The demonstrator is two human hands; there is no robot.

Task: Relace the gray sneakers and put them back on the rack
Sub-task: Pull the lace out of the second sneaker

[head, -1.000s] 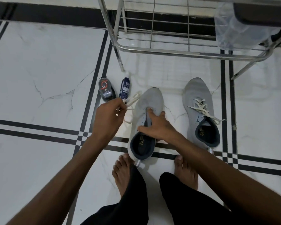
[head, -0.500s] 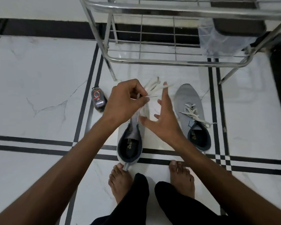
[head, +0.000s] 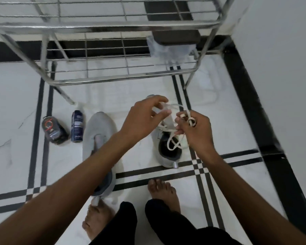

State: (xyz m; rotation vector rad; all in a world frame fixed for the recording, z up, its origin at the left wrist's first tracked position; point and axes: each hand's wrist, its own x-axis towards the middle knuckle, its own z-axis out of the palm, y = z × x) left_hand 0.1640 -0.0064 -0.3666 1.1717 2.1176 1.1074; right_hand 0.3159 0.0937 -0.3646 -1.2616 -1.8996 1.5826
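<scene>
Above the right sneaker (head: pixel 168 156), white lace (head: pixel 173 138) apparently pinched between left hand (head: pixel 145 119) and right hand (head: pixel 196 131).

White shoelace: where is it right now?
Head view, right of centre: the white shoelace is held between the left hand and right hand, above the right gray sneaker.

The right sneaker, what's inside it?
A loop of the white shoelace hangs over the right sneaker, whose opening shows only dark lining. The right hand and left hand hide its front.
</scene>
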